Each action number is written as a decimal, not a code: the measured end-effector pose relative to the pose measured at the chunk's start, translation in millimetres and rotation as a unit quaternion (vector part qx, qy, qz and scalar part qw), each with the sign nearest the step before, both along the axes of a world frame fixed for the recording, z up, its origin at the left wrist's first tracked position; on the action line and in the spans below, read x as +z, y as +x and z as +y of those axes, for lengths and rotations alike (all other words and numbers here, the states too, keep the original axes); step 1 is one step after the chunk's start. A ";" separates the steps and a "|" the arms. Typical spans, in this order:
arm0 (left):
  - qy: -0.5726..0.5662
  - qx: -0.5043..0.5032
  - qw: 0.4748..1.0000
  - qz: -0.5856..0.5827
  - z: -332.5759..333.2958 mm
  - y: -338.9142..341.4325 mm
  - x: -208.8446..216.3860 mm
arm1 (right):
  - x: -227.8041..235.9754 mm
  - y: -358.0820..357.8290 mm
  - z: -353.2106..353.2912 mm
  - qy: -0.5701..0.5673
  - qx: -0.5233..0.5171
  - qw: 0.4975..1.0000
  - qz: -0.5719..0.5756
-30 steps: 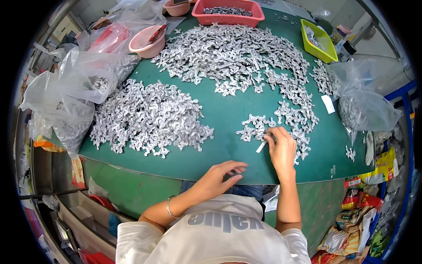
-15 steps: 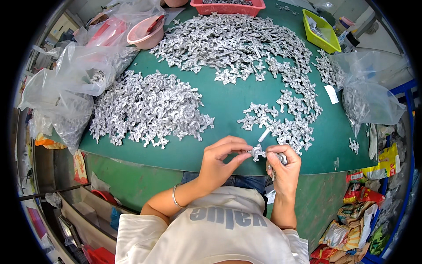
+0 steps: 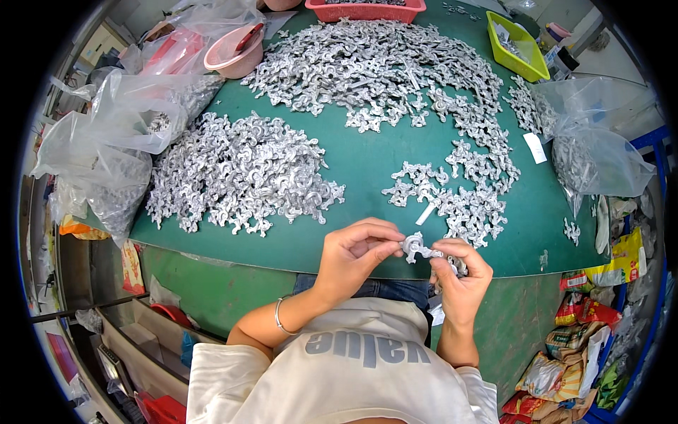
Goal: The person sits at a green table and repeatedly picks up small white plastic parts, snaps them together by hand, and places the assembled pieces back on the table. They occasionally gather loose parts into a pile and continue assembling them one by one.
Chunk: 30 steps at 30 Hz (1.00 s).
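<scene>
Between my two hands, over the table's near edge, is a small silvery metal casting (image 3: 414,247) with curved arms. My left hand (image 3: 361,251) pinches its left end between thumb and fingertips. The thumb and forefinger of my right hand (image 3: 460,272) grip its right end. More castings (image 3: 459,266) are tucked inside the curled fingers of that right hand, partly hidden. Just beyond lies a loose cluster of the same castings (image 3: 473,212), with a short pale strip (image 3: 425,214) beside it. To the left is a dense heap of castings (image 3: 240,173).
A large pile of castings (image 3: 374,67) covers the far side of the green table (image 3: 360,159). Clear plastic bags of parts stand left (image 3: 106,169) and right (image 3: 583,155). Around the back are a pink bowl (image 3: 236,60), a red basket (image 3: 364,13) and a yellow-green basket (image 3: 515,53).
The casting between my hands has turned, and its right end now shows more. My right hand has shifted slightly right, its thumb and forefinger now closed on that end.
</scene>
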<state>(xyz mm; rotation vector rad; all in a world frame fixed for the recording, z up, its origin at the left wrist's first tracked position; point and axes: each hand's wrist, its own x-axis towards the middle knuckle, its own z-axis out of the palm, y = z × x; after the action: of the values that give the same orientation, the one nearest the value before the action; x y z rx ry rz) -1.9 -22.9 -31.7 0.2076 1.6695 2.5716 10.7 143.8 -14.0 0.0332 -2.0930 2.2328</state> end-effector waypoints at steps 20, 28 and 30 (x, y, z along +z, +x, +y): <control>-0.001 -0.052 0.989 -0.140 3.5 1.6 -0.3 | -19.8 -3.2 -9.7 -0.258 0.018 0.956 -0.140; -0.150 -0.095 0.983 -0.052 -4.8 -19.3 -13.7 | -36.5 -14.6 -2.9 -0.469 0.029 0.871 -0.143; -0.306 0.003 0.950 0.065 -5.5 -32.2 -17.6 | -37.6 -16.9 1.9 -0.520 0.027 0.842 -0.140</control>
<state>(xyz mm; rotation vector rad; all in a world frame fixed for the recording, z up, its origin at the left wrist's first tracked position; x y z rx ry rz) -34.1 -28.4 -49.2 0.3312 2.4073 1.9407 -6.2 145.6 -51.6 -0.3144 -0.6646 3.2097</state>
